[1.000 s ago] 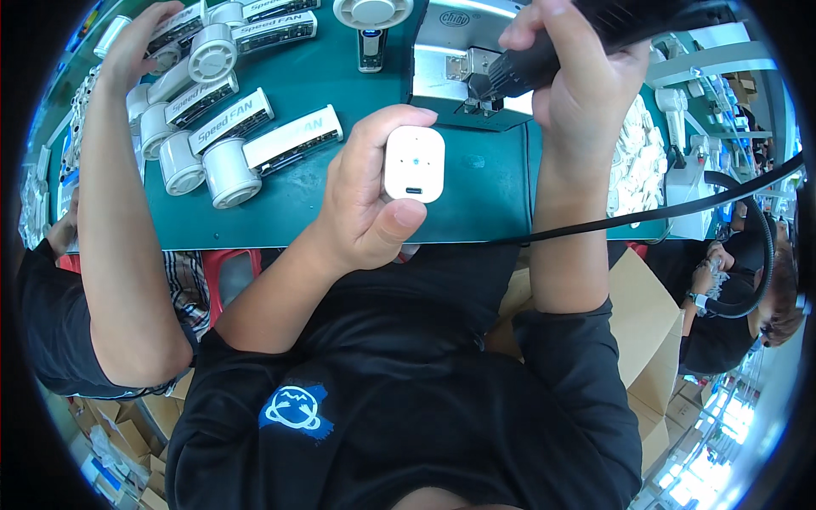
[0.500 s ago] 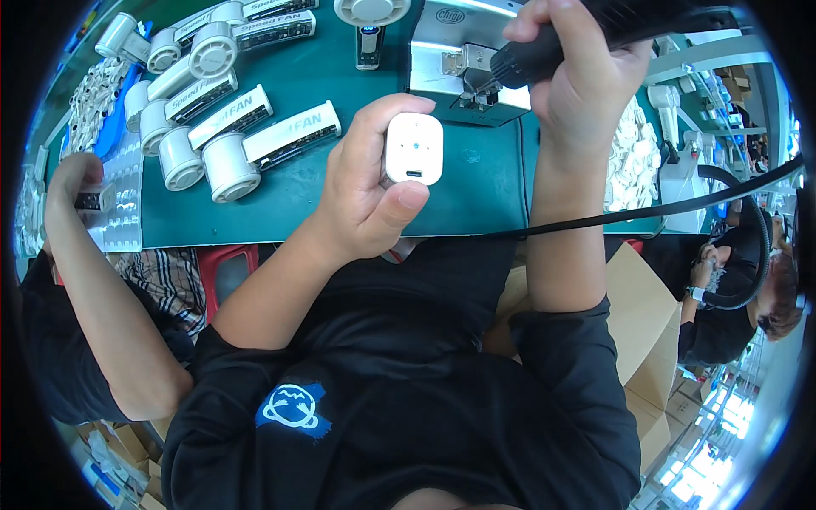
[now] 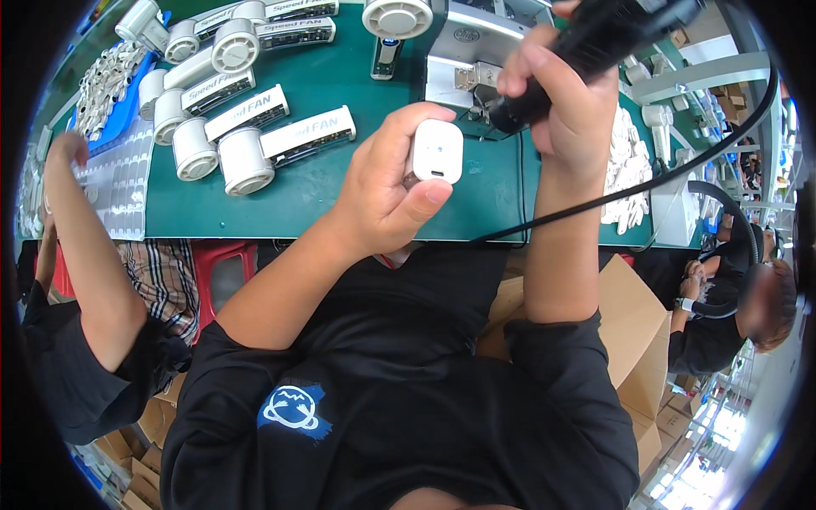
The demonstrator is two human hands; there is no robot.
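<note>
My left hand (image 3: 380,183) is wrapped round a white handheld fan (image 3: 440,151), seen end-on. Its rounded end faces me, with a small dark port slot and small holes; the rest is hidden by the hand. In my right hand (image 3: 571,110) is a black electric screwdriver (image 3: 599,38) with a cable (image 3: 646,185). The tool's tip end points down and left, close to a silver metal screw feeder (image 3: 484,42); the hand partly covers that box. Fan and screwdriver are apart.
White fans (image 3: 246,161) with open handles lie in rows on the green table (image 3: 340,204) at left. Another fan (image 3: 396,17) stands near the feeder. White parts (image 3: 626,170) are heaped at right. A co-worker's arm (image 3: 93,238) is at far left; an open carton (image 3: 629,323) stands below the table's edge.
My right hand has lowered slightly and moved left with the screwdriver, its tip end now lower by the feeder. The view has shifted a little. My left hand still holds the fan.
</note>
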